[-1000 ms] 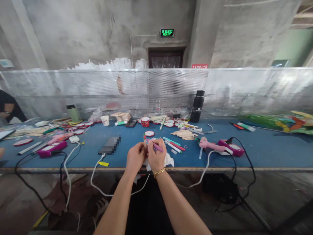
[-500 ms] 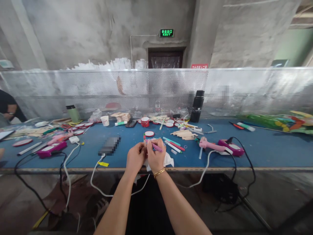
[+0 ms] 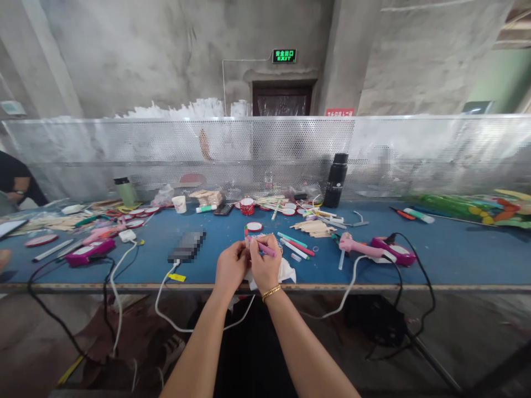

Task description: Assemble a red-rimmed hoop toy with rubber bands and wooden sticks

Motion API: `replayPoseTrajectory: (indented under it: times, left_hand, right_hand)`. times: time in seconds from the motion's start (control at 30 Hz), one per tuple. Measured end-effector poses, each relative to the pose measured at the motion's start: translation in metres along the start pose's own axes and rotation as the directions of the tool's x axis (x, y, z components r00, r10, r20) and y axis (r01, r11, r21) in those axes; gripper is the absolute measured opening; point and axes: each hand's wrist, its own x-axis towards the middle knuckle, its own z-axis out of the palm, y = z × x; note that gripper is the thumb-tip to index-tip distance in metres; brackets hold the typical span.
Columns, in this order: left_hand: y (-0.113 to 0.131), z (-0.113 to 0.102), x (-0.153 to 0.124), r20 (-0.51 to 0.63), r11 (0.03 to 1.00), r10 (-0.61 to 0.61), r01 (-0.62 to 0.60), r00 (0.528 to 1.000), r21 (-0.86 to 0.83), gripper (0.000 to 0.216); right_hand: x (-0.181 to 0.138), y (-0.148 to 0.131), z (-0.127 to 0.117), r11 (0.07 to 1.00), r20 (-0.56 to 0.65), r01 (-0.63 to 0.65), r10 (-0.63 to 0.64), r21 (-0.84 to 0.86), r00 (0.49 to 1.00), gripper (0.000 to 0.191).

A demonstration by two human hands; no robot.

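Note:
My right hand [image 3: 266, 265], a gold bracelet at its wrist, is closed round a purple marker pen [image 3: 266, 250]. My left hand [image 3: 231, 265] pinches a small flat stick [image 3: 246, 233] with green and red colour on its upper part. Both hands meet over the table's front edge, and the pen's tip is hidden between the fingers. Under the right hand lies a crumpled white tissue [image 3: 287, 271]. Several markers, among them a red marker [image 3: 301, 245], rest just right of the hands. A round white disc with a red rim [image 3: 254, 226] lies beyond them.
Bare wooden sticks [image 3: 314, 228] lie beyond the markers. A pink glue gun [image 3: 357, 246] with cables stands right, a phone [image 3: 187, 246] on a white cord left. Farther back are a black bottle [image 3: 336, 181], a paper cup [image 3: 180, 204] and a red tape roll [image 3: 246, 207].
The view has shifted very slightly. Both hands keep the same hold on the marker pen and the stick, with no other clear movement.

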Motion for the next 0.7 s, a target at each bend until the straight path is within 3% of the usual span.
replayPoseTrajectory:
  times: [0.2, 0.43, 0.7]
  left_hand:
    - [0.0, -0.0005, -0.0002, 0.001, 1.0, 0.01, -0.01, 1.0, 0.0, 0.024]
    - [-0.0036, 0.0003, 0.0012, 0.005, 1.0, 0.012, -0.012, 1.0, 0.012, 0.025]
    - [-0.0054, 0.001, 0.0011, 0.011, 1.0, 0.022, -0.022, 1.0, 0.009, 0.023]
  right_hand:
    - [0.0001, -0.0005, -0.0009, 1.0, -0.065, 0.006, -0.006, -0.01, 0.998, 0.021]
    - [-0.0001, -0.0018, -0.0009, 1.0, -0.009, 0.001, -0.001, 0.001, 1.0, 0.023]
    - [-0.0008, -0.0009, -0.0011, 1.0, -0.058, 0.008, -0.007, 0.004, 0.998, 0.021]
